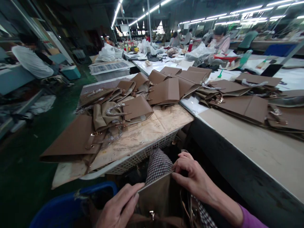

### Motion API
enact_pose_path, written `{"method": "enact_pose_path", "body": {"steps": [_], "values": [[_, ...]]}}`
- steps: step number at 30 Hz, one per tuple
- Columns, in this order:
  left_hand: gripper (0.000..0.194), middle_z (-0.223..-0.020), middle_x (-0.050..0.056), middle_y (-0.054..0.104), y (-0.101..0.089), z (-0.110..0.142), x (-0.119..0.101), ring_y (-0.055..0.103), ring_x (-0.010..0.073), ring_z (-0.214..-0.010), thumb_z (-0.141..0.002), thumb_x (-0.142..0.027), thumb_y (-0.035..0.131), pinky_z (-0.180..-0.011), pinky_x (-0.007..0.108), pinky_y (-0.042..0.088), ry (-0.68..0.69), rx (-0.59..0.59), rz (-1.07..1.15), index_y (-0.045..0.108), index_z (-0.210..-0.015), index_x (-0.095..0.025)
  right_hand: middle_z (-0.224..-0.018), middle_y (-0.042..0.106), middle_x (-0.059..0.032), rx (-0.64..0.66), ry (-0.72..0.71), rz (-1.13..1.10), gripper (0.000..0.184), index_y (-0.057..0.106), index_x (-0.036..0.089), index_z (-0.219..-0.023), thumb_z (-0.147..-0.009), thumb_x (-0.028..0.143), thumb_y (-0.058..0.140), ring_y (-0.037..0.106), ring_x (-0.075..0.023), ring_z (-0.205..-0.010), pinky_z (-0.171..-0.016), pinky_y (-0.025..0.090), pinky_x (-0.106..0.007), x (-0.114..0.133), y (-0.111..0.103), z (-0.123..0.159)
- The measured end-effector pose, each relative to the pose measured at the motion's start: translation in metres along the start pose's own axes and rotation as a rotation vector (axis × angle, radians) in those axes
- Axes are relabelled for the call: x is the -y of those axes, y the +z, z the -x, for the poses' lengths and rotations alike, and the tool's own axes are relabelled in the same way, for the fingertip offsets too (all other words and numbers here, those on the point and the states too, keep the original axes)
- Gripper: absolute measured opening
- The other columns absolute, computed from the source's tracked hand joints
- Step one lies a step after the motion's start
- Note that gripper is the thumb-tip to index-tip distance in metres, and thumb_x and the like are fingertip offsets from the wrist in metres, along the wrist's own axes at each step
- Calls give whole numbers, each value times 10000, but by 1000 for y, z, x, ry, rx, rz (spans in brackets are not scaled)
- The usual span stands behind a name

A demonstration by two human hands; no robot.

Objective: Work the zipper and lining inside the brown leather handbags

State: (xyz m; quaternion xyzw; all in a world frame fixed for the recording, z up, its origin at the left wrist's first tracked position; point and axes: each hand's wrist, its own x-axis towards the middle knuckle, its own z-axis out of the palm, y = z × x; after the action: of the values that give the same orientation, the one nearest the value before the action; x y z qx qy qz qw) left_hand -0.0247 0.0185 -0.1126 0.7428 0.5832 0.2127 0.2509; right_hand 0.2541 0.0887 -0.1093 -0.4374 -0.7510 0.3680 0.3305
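A brown handbag [158,194] rests on my lap, its top opening towards me and a small metal clasp showing near the bottom of the view. My left hand [120,205] holds the left end of its upper edge between thumb and fingers. At the right end of that same edge, my right hand [190,174] is closed, thumb and fingers pinching the rim. The lower part of the bag is out of view.
Brown handbags [163,91] lie heaped on a worn board [163,122] ahead. More bags [239,106] cover the table at right. A blue tub [52,209] stands at lower left, beside a plastic crate [142,152]. Co-workers sit farther off.
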Motion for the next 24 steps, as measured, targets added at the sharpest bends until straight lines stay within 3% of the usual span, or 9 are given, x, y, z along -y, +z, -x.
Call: {"method": "enact_pose_path", "body": {"steps": [5,9,14,19,24], "values": [[297,-1064,-21,700,-7,-6,-7,683,135,-963,-956,-384,497,-867,158,530,128,22,-109,632,-1217,-338,-704,634,2,-21,9,9,235,494,196,-626,-826,143,606,514,-189,-771,-865,375,-413,0,3,1],[274,-996,-14,712,-5,-14,-23,672,171,-936,-871,-389,636,-828,187,518,-30,93,-37,685,-1126,-302,-745,612,-23,-1,41,25,221,515,193,-642,-843,184,607,508,-208,-821,-850,389,-410,-2,1,3],[121,-832,-33,709,-5,-24,-32,657,162,-799,-857,-291,609,-695,177,476,-296,236,290,708,-853,-222,-778,621,-6,153,-4,19,211,536,199,-689,-884,220,613,514,-194,-831,-907,380,-414,-2,-14,1],[148,-802,-29,691,-7,-23,-27,634,173,-783,-860,-316,598,-682,195,456,-332,237,345,690,-836,-204,-871,679,8,339,-152,-60,226,566,206,-712,-910,297,626,555,-177,-878,-952,361,-404,0,-29,-5],[134,-873,-37,714,-7,-21,-26,650,171,-843,-871,-301,597,-740,192,455,-295,225,370,710,-911,-241,-877,684,17,293,-117,-47,223,560,207,-712,-909,286,627,554,-177,-869,-953,348,-403,-4,-23,-3]]}}
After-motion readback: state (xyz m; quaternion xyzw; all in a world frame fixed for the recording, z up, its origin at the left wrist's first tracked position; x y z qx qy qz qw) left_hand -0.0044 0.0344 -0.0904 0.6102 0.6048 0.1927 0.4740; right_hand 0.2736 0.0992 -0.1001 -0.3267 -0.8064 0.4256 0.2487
